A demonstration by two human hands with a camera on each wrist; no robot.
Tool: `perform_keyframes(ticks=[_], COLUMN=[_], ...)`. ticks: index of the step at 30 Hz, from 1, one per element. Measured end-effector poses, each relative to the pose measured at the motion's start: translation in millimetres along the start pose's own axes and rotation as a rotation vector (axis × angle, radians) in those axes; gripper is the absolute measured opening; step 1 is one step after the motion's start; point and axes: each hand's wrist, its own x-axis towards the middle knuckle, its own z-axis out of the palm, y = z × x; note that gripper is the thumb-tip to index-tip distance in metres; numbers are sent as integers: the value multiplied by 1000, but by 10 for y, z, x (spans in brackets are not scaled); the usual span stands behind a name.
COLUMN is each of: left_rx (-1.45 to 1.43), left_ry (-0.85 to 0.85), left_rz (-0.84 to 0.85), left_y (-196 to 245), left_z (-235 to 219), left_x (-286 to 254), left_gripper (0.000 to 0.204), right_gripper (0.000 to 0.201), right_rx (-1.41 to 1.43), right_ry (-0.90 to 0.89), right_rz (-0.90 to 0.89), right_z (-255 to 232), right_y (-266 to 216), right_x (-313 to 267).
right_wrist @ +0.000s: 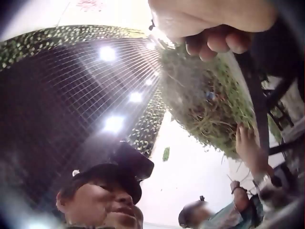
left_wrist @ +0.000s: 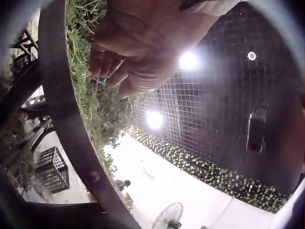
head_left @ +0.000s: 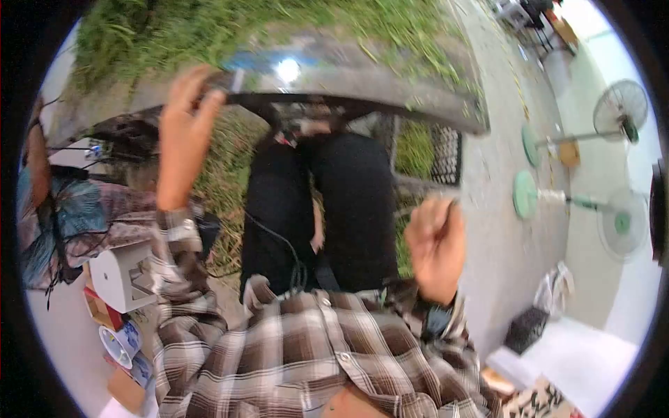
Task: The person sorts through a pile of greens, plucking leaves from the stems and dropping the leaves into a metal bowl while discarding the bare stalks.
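My left hand (head_left: 187, 132) reaches to the near edge of the grass-strewn table (head_left: 313, 80), fingertips right at a small dark patch on the edge. From the right wrist view, that left hand (right_wrist: 250, 150) lies with fairly straight fingers beside the heap of cut grass (right_wrist: 205, 100). Something small and blue (left_wrist: 101, 80) shows past its fingers in the left wrist view. My right hand (head_left: 435, 247) hangs in the air right of my lap, fingers curled in toward the palm. The right wrist view shows these curled fingers (right_wrist: 219, 43) from below; the inside of the palm is hidden.
Black crates (head_left: 446, 153) stand under the table's right side, and grass lies on the floor below. Two standing fans (head_left: 617, 221) are along the right wall. Another person in patterned clothing (head_left: 77, 216) sits at the left, near a white box (head_left: 122, 279).
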Motion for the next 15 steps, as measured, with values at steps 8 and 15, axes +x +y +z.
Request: perform_keyframes(ticks=[8, 15], left_rx=[-30, -290], left_ry=[20, -76], left_rz=[18, 107], left_y=[-19, 761], left_z=[-113, 84], left_x=[-142, -280], left_gripper=[32, 23], right_gripper=[36, 35], right_rx=[-87, -368], right_ry=[-318, -662], right_rz=[-527, -764], right_z=[337, 893], right_y=[-1120, -1441], right_x=[70, -139])
